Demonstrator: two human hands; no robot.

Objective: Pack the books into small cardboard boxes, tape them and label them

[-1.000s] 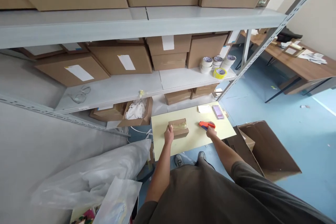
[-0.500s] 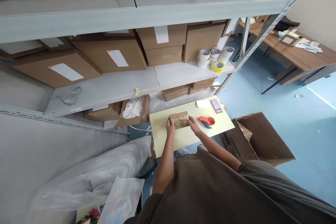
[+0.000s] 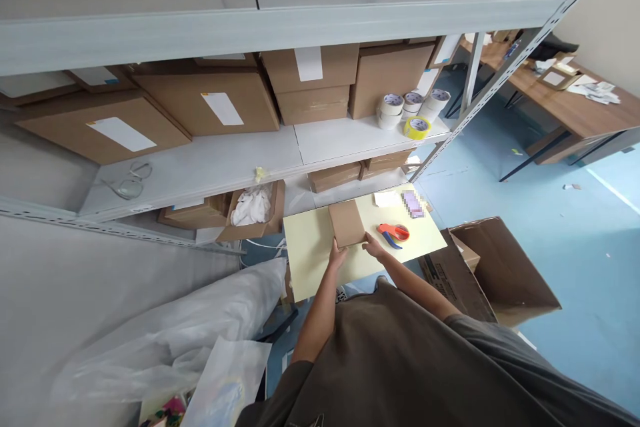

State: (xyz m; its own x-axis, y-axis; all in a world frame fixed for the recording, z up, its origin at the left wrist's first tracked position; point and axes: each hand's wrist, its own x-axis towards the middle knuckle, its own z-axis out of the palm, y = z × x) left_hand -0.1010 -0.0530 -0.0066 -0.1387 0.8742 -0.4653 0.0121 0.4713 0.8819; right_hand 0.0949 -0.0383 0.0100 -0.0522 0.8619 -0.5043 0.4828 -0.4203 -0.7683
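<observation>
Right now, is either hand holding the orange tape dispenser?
No, the orange tape dispenser lies alone on the yellow table; both hands hold the small brown cardboard box.

A stockroom: metal shelving (image 3: 280,13) stacked with labelled cardboard boxes (image 3: 210,103), tape rolls (image 3: 410,110) alongside.

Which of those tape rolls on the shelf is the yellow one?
The yellow roll lies nearest the shelf's front edge; the other rolls behind it are white.

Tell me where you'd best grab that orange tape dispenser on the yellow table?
Probably by its blue handle, coming from the person's near side. The tape dispenser lies flat on the yellow table, its handle pointing back toward the right hand, and its orange round end faces away. Nothing crowds that side.
</observation>
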